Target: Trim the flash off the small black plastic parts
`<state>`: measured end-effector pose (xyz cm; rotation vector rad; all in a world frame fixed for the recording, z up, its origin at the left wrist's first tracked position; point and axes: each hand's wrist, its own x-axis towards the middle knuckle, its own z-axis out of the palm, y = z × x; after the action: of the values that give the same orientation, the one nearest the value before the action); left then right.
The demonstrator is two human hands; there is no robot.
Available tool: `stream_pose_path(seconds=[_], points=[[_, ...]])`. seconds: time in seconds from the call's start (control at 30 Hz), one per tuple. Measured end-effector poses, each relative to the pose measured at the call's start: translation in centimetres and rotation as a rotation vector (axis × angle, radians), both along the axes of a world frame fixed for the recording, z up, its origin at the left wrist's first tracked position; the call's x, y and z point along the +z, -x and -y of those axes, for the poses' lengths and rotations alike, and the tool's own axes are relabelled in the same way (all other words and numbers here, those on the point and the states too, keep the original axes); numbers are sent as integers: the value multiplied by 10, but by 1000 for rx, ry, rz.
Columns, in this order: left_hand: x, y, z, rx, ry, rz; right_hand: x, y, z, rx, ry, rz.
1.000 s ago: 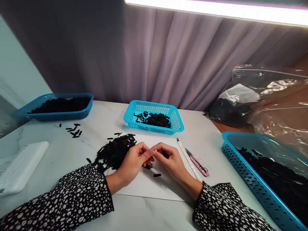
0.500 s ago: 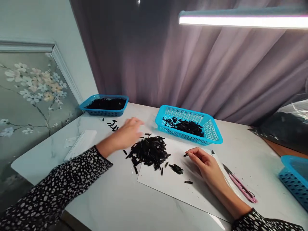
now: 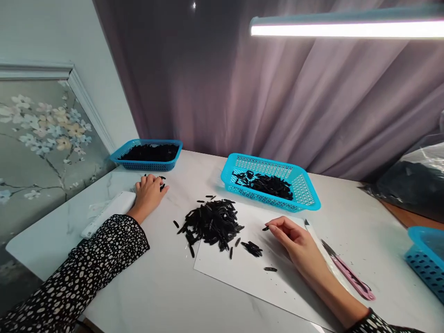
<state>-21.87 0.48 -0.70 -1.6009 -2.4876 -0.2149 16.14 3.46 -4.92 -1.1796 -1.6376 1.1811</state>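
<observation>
My left hand [image 3: 148, 193] rests low over a few scattered black slivers [image 3: 163, 187] at the far left of the table, fingers apart and bent down toward them. Between the thumb and forefinger of my right hand [image 3: 291, 238] is one small black sliver [image 3: 265, 228], held just above the white board [image 3: 222, 270]. A large heap of slivers [image 3: 212, 223] spreads across the board's left edge. Nearer my right hand lie a small pile [image 3: 252, 249] and a single sliver [image 3: 270, 269].
Behind the board stands a blue basket [image 3: 227, 178] partly filled with slivers; a fuller one [image 3: 149, 165] is at the back left. A pink-handled cutting tool [image 3: 357, 282] lies right of my forearm. Another blue basket [image 3: 425, 263] stands at the right edge, a white strip [image 3: 109, 215] at left.
My left hand has moved left and away from beside the heap to the loose slivers by the back-left basket. My right hand keeps its pinch on the sliver. The view has shifted slightly.
</observation>
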Motion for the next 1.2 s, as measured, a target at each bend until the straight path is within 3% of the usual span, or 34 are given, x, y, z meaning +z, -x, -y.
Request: stream_pose_path(seconds=[0.23,0.43,0.57,0.63,0.67,0.77,0.93,1.1,1.2], points=[[-1,5,-8,-101,-69,107,0,0,-1,-9,6,38],[11,-1,-8,-194,-183,322,0,-1,-2,-30,29,12],[18,-63,6,-286,-210,613,0,1,-1,-64,98,-131],[20,-103,15,-377,-135,1220,2,5,2,-64,145,-240],[21,-122,20,-389,-75,1414,4,7,5,-56,161,-284],[25,-160,29,-332,33,1690,9,14,14,53,209,-373],[27,-182,30,-313,107,1768,15,18,26,198,283,-469],[29,-195,31,-357,74,1748,17,15,26,284,343,-534],[30,-198,31,-352,38,1721,19,13,25,286,295,-520]])
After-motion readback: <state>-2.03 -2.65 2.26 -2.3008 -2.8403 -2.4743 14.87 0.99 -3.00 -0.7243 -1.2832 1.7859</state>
